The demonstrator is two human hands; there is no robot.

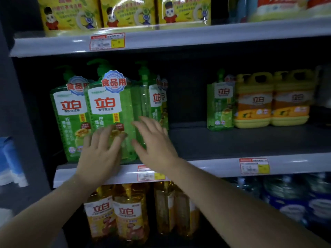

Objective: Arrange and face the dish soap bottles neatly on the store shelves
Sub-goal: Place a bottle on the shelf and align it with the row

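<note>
Several green pump bottles of dish soap stand at the left of the middle shelf [250,145]. The front green bottle [107,111] faces forward with its label showing. My left hand [102,151] lies flat against its lower front, fingers straight. My right hand [154,142] is spread open at that bottle's right side, in front of a green bottle turned sideways [155,102]. Another forward-facing green bottle [71,113] stands at the far left. Further right on the shelf stand a lone green bottle [221,106] and two yellow jugs [272,101].
The upper shelf holds yellow boxed packs [125,13]. Below are amber soap bottles [129,212], some turned sideways, and blue-labelled water jugs [295,196] at the right. A dark upright panel [21,122] bounds the shelf on the left. Price tags [150,173] hang on the shelf edge.
</note>
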